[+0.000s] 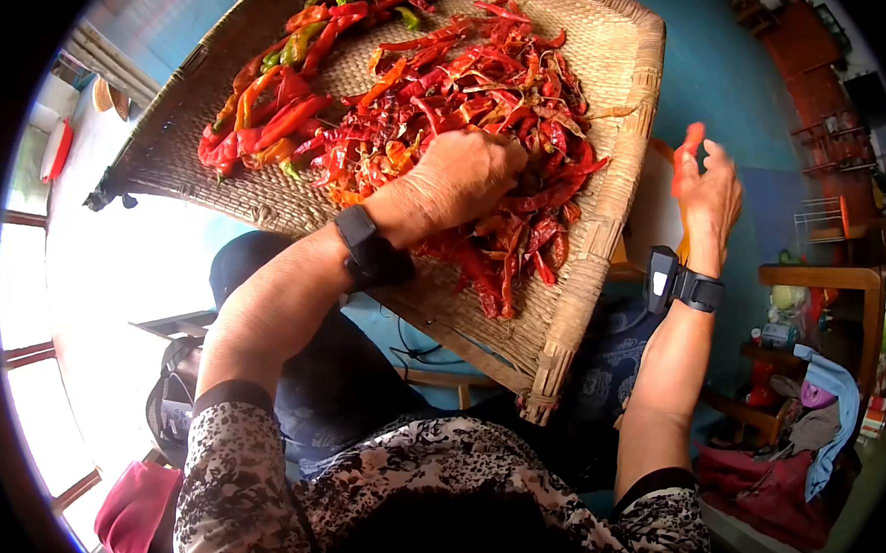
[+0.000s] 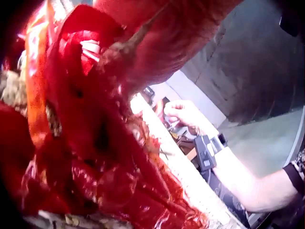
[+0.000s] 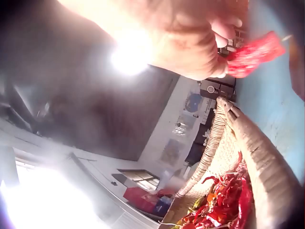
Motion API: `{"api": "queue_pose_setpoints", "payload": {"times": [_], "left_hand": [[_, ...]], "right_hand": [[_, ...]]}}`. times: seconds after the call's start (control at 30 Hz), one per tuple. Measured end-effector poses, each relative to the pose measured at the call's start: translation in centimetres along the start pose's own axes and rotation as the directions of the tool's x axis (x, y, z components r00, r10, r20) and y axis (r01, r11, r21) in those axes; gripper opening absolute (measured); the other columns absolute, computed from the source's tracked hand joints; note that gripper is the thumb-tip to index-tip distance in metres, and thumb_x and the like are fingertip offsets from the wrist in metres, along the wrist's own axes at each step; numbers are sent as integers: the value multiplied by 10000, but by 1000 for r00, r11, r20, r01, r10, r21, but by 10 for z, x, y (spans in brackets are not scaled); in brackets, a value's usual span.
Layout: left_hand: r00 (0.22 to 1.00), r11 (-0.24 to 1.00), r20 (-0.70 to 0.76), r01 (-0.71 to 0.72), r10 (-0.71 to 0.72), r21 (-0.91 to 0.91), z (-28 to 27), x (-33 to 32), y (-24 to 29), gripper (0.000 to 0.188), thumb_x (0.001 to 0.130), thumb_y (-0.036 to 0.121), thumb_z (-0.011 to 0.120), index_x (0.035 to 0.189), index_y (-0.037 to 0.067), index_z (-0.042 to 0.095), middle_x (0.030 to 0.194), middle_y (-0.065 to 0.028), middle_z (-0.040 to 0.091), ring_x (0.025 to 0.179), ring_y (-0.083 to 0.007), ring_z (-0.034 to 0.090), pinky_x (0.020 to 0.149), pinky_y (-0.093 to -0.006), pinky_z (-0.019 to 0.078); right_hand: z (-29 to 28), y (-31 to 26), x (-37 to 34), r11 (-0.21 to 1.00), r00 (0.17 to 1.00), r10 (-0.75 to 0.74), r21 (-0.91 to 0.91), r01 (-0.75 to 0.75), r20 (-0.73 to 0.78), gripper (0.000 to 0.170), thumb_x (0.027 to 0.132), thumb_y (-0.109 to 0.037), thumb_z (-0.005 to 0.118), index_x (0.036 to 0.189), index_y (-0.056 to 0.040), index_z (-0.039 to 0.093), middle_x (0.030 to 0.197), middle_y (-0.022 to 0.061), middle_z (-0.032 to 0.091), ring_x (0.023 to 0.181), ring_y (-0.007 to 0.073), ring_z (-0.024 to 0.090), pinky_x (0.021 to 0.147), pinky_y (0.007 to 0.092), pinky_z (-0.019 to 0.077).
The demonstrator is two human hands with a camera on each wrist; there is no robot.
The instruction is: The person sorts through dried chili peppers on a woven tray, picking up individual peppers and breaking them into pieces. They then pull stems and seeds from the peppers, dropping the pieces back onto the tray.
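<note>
Dried red chili peppers (image 1: pixel 473 88) lie heaped on a woven tray (image 1: pixel 614 65) across the person's lap. Over the heap bends the left hand (image 1: pixel 474 166), its fingers curled down among the peppers. Its fingertips are hidden, so I cannot tell whether it grips one. Close below that hand in the left wrist view, a red pepper with a stem (image 2: pixel 136 40) shows large. Beyond the tray's right side, the right hand (image 1: pixel 710 195) pinches one red chili pepper (image 3: pixel 257 53) that points away from the fingers. In the head view this pepper (image 1: pixel 687 154) stands up beside the fingertips.
Fresher red, orange and green peppers (image 1: pixel 281 108) line the tray's left part. The raised rim (image 1: pixel 576 314) runs between the two hands. At the right stands a wooden chair (image 1: pixel 824 279) with cloths (image 1: pixel 826 417) and other items near it. Blue floor (image 1: pixel 709 70) shows beyond the tray.
</note>
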State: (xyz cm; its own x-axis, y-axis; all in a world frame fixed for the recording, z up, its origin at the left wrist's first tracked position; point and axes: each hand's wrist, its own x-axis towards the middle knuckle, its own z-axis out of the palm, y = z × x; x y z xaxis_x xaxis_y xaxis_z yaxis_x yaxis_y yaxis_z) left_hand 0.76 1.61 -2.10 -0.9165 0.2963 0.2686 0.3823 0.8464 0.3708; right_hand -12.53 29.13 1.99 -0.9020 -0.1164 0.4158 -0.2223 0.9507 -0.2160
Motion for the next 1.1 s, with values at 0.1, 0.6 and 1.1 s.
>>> {"api": "queue_pose_setpoints", "payload": {"times": [0.1,0.6,1.1], "left_hand": [[999,977,-42,13,-23,-215,-14,3,-12,93,877,115,597,949,66,627,818,-74,674,686,-212,661,619,-330,547],[972,854,-153,75,-178,-515,-58,-8,-19,385,889,250,646,1199,51,534,992,-86,649,916,-160,624,785,-311,519],[996,997,62,61,-58,-49,-41,-29,-39,137,798,95,666,933,99,638,967,-89,605,931,-258,593,747,-361,508]], "right_hand": [[7,-12,-9,923,972,-215,307,233,-91,300,848,-179,647,1124,-67,605,989,162,654,860,281,656,703,363,529],[27,-134,-46,455,847,-531,855,248,36,171,907,-194,602,1027,-82,649,731,59,649,631,115,607,520,266,463],[-2,4,-8,978,998,20,-211,-7,58,296,920,-208,554,1159,-38,592,827,143,659,781,257,641,708,341,509]]}}
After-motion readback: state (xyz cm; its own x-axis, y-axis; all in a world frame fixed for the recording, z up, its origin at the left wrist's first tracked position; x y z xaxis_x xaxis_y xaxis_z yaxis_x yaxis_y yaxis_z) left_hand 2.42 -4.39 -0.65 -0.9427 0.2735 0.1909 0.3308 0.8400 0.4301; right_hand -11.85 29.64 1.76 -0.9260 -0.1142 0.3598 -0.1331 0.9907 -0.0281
